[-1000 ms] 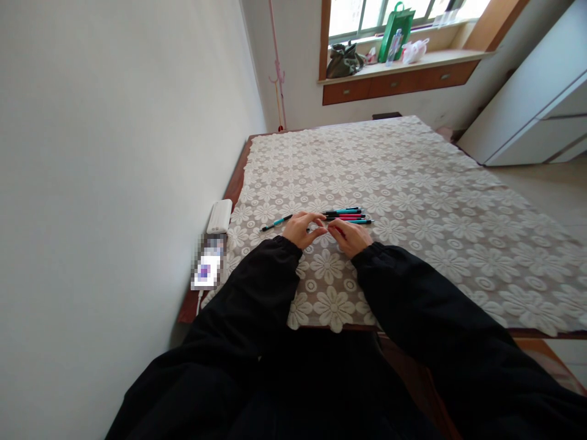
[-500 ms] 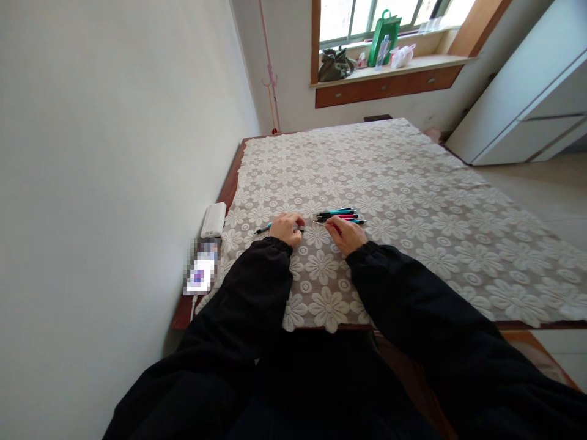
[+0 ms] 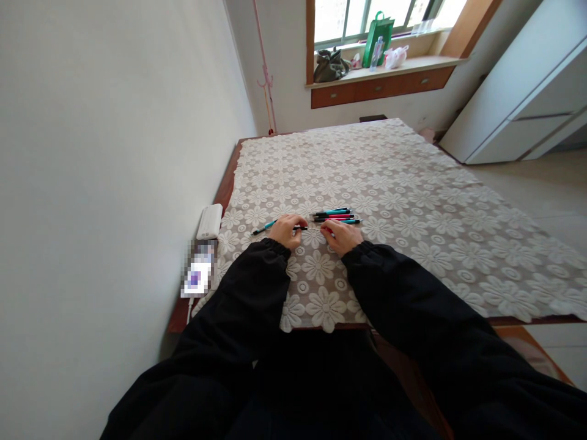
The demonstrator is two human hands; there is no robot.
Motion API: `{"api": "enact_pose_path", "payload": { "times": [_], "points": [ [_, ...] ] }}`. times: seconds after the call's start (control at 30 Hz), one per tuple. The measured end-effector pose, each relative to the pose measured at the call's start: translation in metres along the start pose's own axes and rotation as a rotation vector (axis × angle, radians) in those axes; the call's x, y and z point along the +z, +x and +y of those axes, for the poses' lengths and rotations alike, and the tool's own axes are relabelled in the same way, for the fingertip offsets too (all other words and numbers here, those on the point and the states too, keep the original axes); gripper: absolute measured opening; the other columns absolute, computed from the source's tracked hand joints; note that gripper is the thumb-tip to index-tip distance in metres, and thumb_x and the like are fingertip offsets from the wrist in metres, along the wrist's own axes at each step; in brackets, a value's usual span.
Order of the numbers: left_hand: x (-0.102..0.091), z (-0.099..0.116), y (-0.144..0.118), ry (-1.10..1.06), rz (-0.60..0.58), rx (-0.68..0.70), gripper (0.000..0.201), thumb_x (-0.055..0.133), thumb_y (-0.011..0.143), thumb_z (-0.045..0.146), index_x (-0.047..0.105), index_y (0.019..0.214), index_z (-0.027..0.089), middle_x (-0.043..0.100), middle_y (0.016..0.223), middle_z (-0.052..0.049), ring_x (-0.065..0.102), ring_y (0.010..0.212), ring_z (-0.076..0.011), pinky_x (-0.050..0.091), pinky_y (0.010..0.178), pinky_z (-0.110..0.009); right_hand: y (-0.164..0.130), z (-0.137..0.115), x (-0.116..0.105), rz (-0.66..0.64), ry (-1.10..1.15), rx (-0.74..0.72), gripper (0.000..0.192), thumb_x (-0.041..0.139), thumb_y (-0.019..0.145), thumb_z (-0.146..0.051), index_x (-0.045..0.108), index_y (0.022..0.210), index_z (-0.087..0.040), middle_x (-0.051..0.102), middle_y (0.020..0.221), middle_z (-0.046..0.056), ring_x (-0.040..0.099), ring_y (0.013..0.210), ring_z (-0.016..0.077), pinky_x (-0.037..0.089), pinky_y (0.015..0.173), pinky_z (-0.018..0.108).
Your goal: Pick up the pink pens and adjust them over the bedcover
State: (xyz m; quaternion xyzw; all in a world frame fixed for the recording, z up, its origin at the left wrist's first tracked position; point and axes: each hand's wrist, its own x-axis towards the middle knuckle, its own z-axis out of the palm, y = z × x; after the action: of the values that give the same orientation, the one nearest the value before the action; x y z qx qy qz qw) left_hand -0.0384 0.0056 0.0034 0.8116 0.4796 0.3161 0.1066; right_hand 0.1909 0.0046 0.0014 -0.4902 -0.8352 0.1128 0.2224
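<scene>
My left hand [image 3: 287, 232] is closed around a black pen part [image 3: 301, 228], whose end sticks out past the fingertips. A teal and black pen [image 3: 265, 227] lies on the cloth to its left and runs up to the hand. My right hand [image 3: 342, 235] pinches a thin pale rod [image 3: 314, 229], pointing left at the end of the black part; whether the two touch is too small to tell. Just beyond my right hand several pens [image 3: 333, 214] lie side by side, teal, black and red.
A floral lace tablecloth [image 3: 325, 266] covers the table. By the wall at the left edge are a white power bank [image 3: 210, 221] and a blurred-out phone [image 3: 198, 272] with a white cable. Bags and a bottle [image 3: 376, 54] stand on the far windowsill.
My right hand's thin rod has come level with the black part in my left hand, and the gap between them has narrowed. More of the black part now shows. The view has shifted slightly.
</scene>
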Motion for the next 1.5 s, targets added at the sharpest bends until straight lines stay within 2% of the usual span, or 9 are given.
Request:
{"api": "enact_pose_path", "payload": {
  "times": [0.2, 0.43, 0.63, 0.77, 0.97, 1.23, 1.37, 1.5],
  "points": [
    [-0.0001, 0.0070, -0.0009, -0.078, -0.016, -0.001, 0.029, 0.056, 0.079, 0.001, 0.069, 0.097, 0.019, 0.071, 0.096, -0.003, 0.066, 0.087, -0.0174, 0.056, 0.084, -0.030, 0.0003, 0.0013, 0.0018, 0.000, -0.024, -0.023, 0.021, 0.052, 0.101, -0.035, 0.069, 0.103, -0.024, 0.073, 0.107, 0.003, 0.066, 0.090, 0.0199, 0.039, 0.070, 0.028],
    [-0.0007, 0.0068, -0.0007, -0.069, 0.010, 0.065, 0.031, 0.058, 0.077, -0.002, 0.069, 0.097, 0.019, 0.071, 0.095, -0.003, 0.065, 0.090, -0.0187, 0.055, 0.088, -0.033, -0.0004, 0.0015, 0.0023, 0.012, -0.016, -0.032, 0.020, 0.052, 0.101, -0.035, 0.069, 0.104, -0.025, 0.073, 0.107, 0.003, 0.067, 0.089, 0.0200, 0.039, 0.070, 0.029],
    [-0.0013, 0.0012, -0.0010, -0.053, 0.082, 0.103, 0.029, 0.056, 0.077, -0.002, 0.069, 0.091, 0.019, 0.070, 0.092, -0.004, 0.063, 0.089, -0.0202, 0.053, 0.088, -0.034, -0.0004, 0.0009, 0.0018, 0.028, -0.013, -0.034, 0.019, 0.053, 0.100, -0.034, 0.069, 0.102, -0.024, 0.074, 0.106, 0.003, 0.067, 0.091, 0.0202, 0.040, 0.070, 0.029],
    [0.0015, -0.0007, -0.0009, -0.062, 0.056, 0.152, 0.030, 0.056, 0.078, -0.002, 0.070, 0.093, 0.019, 0.070, 0.092, -0.004, 0.062, 0.093, -0.0212, 0.053, 0.089, -0.035, -0.0004, -0.0010, 0.0003, 0.013, -0.017, -0.033, 0.020, 0.052, 0.100, -0.034, 0.070, 0.103, -0.024, 0.074, 0.106, 0.004, 0.067, 0.090, 0.0202, 0.040, 0.070, 0.029],
    [0.0007, 0.0041, -0.0007, -0.065, 0.025, 0.123, 0.030, 0.056, 0.079, -0.001, 0.071, 0.095, 0.019, 0.071, 0.093, -0.004, 0.063, 0.094, -0.0211, 0.054, 0.090, -0.035, -0.0001, -0.0026, -0.0011, -0.004, -0.029, -0.026, 0.021, 0.052, 0.100, -0.034, 0.070, 0.104, -0.024, 0.073, 0.108, 0.004, 0.067, 0.091, 0.0205, 0.041, 0.072, 0.029],
    [-0.0010, 0.0031, -0.0011, -0.046, 0.076, 0.097, 0.031, 0.056, 0.076, -0.003, 0.071, 0.090, 0.020, 0.071, 0.093, -0.004, 0.064, 0.092, -0.0207, 0.055, 0.090, -0.035, -0.0005, -0.0035, -0.0010, 0.011, -0.023, -0.015, 0.019, 0.053, 0.100, -0.034, 0.069, 0.102, -0.024, 0.074, 0.106, 0.002, 0.068, 0.091, 0.0198, 0.041, 0.072, 0.029],
    [0.0002, 0.0035, -0.0010, -0.047, 0.036, 0.108, 0.032, 0.057, 0.075, -0.003, 0.071, 0.092, 0.019, 0.071, 0.091, -0.004, 0.064, 0.093, -0.0211, 0.055, 0.089, -0.035, -0.0001, -0.0026, -0.0006, 0.008, -0.027, -0.025, 0.020, 0.052, 0.100, -0.034, 0.069, 0.102, -0.024, 0.073, 0.105, 0.003, 0.068, 0.091, 0.0203, 0.042, 0.073, 0.029],
    [0.0038, 0.0051, -0.0006, -0.110, -0.003, 0.169, 0.028, 0.059, 0.081, 0.000, 0.070, 0.098, 0.019, 0.073, 0.094, -0.004, 0.065, 0.094, -0.0203, 0.055, 0.091, -0.035, 0.0006, -0.0003, 0.0015, -0.016, -0.013, -0.058, 0.021, 0.052, 0.101, -0.035, 0.069, 0.104, -0.023, 0.073, 0.108, 0.005, 0.068, 0.091, 0.0209, 0.043, 0.075, 0.029]
  ]
}}
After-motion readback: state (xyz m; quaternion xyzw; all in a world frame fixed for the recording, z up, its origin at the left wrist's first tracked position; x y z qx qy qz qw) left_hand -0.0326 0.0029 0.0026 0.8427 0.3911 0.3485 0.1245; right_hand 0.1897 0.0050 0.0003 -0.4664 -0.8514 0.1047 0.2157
